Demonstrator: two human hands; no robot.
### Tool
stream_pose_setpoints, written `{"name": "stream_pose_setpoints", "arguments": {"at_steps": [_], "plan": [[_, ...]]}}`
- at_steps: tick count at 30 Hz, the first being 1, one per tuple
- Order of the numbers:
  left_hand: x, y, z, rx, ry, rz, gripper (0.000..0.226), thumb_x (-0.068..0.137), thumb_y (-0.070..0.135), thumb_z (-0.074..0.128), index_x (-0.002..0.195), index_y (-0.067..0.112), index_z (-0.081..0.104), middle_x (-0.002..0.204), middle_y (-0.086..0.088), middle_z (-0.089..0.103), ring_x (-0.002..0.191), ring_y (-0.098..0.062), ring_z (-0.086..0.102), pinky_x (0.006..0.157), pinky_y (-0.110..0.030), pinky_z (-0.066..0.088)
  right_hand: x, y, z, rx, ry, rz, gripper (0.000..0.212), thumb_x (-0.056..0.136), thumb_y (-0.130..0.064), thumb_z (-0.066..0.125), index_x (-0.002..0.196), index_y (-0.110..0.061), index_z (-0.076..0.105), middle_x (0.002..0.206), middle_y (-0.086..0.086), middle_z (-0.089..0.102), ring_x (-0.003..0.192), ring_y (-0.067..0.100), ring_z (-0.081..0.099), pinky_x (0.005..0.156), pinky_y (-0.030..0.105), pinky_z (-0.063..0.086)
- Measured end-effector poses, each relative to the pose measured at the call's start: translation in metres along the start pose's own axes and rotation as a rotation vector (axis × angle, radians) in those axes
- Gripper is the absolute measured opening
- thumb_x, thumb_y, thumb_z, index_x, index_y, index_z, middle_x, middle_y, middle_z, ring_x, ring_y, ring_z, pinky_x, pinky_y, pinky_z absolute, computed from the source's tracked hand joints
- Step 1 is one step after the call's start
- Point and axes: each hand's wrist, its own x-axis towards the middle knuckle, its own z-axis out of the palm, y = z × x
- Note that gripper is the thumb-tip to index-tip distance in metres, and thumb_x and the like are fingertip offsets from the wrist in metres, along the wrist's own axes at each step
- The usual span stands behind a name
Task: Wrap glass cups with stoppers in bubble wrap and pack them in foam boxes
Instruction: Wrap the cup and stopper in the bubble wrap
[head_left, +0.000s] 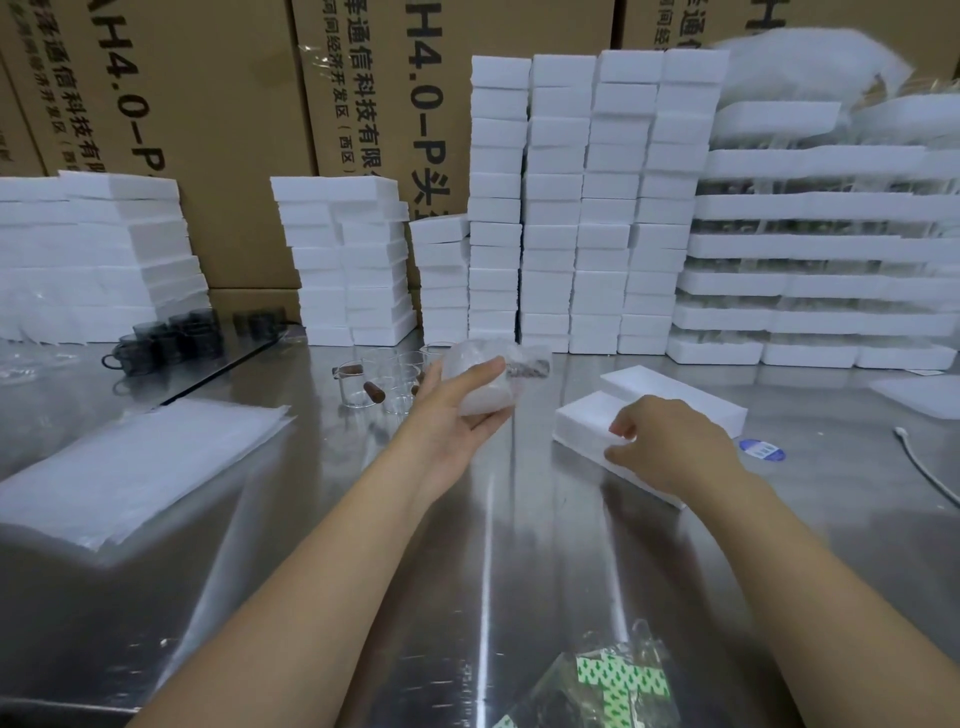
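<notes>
Glass cup (491, 397), already bubble-wrapped, is gripped by the left hand (452, 415); the foam box (584, 415) is gripped by the right hand (670, 447); more cups (387, 376) are left unwrapped

you get bright, even light from above. the steel table (488, 561) throws long white glare streaks down its middle. the far foam box stacks (550, 208) are nearly blown out. the wide lens bends the frame edges; the bubble wrap sheets (130, 467) at near left look soft.

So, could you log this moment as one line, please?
left hand holds wrapped cup | right hand grips foam box | cup not boxed
</notes>
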Motion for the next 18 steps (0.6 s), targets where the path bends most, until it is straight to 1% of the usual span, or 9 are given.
{"name": "stream_pose_setpoints", "arguments": {"at_steps": [3, 5, 7, 10, 13, 14, 15, 17, 18], "plan": [[-0.002, 0.005, -0.001, -0.126, 0.049, -0.046, 0.062, 0.069, 0.016, 0.097, 0.124, 0.015, 0.07, 0.118, -0.011, 0.079, 0.091, -0.022, 0.079, 0.079, -0.033, 0.063, -0.002, -0.008, -0.003, 0.055, -0.04, -0.125, 0.025, 0.088, -0.029, 0.068, 0.111, -0.036, 0.076, 0.113, -0.013, 0.073, 0.102, 0.014, 0.065, 0.089, 0.036, 0.056], [-0.002, 0.008, -0.002, 0.036, 0.056, -0.007, 0.052, 0.071, 0.03, 0.092, 0.119, 0.023, 0.073, 0.103, 0.0, 0.079, 0.083, -0.013, 0.068, 0.071, -0.026, 0.049, -0.004, -0.013, -0.001, 0.134, -0.066, -0.211, 0.026, 0.086, -0.025, 0.067, 0.107, -0.036, 0.079, 0.109, -0.017, 0.073, 0.1, 0.009, 0.064, 0.087, 0.033, 0.055], [-0.004, 0.007, -0.001, 0.232, 0.025, 0.08, 0.058, 0.072, 0.032, 0.094, 0.125, 0.027, 0.072, 0.109, 0.004, 0.079, 0.09, -0.012, 0.066, 0.071, -0.025, 0.042, -0.005, -0.017, 0.003, 0.214, -0.094, -0.275, 0.026, 0.085, -0.026, 0.069, 0.106, -0.039, 0.079, 0.103, -0.026, 0.069, 0.098, 0.0, 0.059, 0.085, 0.027, 0.049], [-0.004, -0.002, 0.001, 0.502, 0.027, 0.218, 0.064, 0.073, 0.025, 0.1, 0.128, 0.031, 0.068, 0.13, -0.001, 0.074, 0.116, -0.017, 0.07, 0.087, -0.024, 0.052, -0.004, -0.019, 0.008, 0.278, -0.102, -0.336, 0.02, 0.084, -0.035, 0.072, 0.1, -0.045, 0.076, 0.09, -0.038, 0.062, 0.088, -0.012, 0.057, 0.076, 0.023, 0.045], [-0.002, -0.014, -0.001, 0.705, 0.008, 0.309, 0.069, 0.073, 0.021, 0.101, 0.128, 0.039, 0.064, 0.134, 0.001, 0.07, 0.124, -0.02, 0.067, 0.098, -0.03, 0.056, -0.005, -0.021, 0.007, 0.373, -0.076, -0.354, 0.006, 0.085, -0.045, 0.072, 0.09, -0.044, 0.075, 0.095, -0.031, 0.065, 0.084, -0.005, 0.063, 0.074, 0.026, 0.053], [-0.002, -0.015, -0.002, 0.744, -0.002, 0.317, 0.072, 0.073, 0.02, 0.101, 0.131, 0.04, 0.063, 0.136, 0.005, 0.068, 0.125, -0.016, 0.065, 0.101, -0.027, 0.055, -0.006, -0.022, 0.005, 0.4, -0.057, -0.344, 0.004, 0.085, -0.045, 0.07, 0.086, -0.043, 0.073, 0.095, -0.024, 0.067, 0.081, 0.001, 0.065, 0.072, 0.028, 0.055], [-0.001, -0.016, -0.003, 0.767, -0.012, 0.322, 0.076, 0.073, 0.02, 0.101, 0.135, 0.039, 0.062, 0.136, 0.01, 0.066, 0.124, -0.007, 0.064, 0.099, -0.019, 0.054, -0.007, -0.022, 0.003, 0.414, -0.032, -0.336, 0.007, 0.085, -0.044, 0.066, 0.083, -0.041, 0.072, 0.091, -0.02, 0.068, 0.077, 0.004, 0.065, 0.069, 0.029, 0.056], [-0.001, -0.016, -0.004, 0.798, -0.032, 0.333, 0.08, 0.074, 0.018, 0.099, 0.143, 0.031, 0.062, 0.129, 0.023, 0.062, 0.11, 0.017, 0.063, 0.084, -0.001, 0.048, -0.007, -0.023, 0.0, 0.403, 0.02, -0.325, 0.011, 0.086, -0.041, 0.061, 0.081, -0.038, 0.07, 0.084, -0.024, 0.068, 0.071, 0.004, 0.063, 0.06, 0.027, 0.049], [0.0, -0.016, -0.004, 0.813, -0.039, 0.333, 0.079, 0.075, 0.018, 0.099, 0.145, 0.028, 0.062, 0.126, 0.028, 0.06, 0.102, 0.025, 0.061, 0.079, 0.002, 0.045, -0.007, -0.022, -0.002, 0.375, 0.037, -0.316, 0.011, 0.087, -0.041, 0.06, 0.082, -0.037, 0.069, 0.083, -0.027, 0.067, 0.069, 0.003, 0.062, 0.059, 0.026, 0.045]]}}
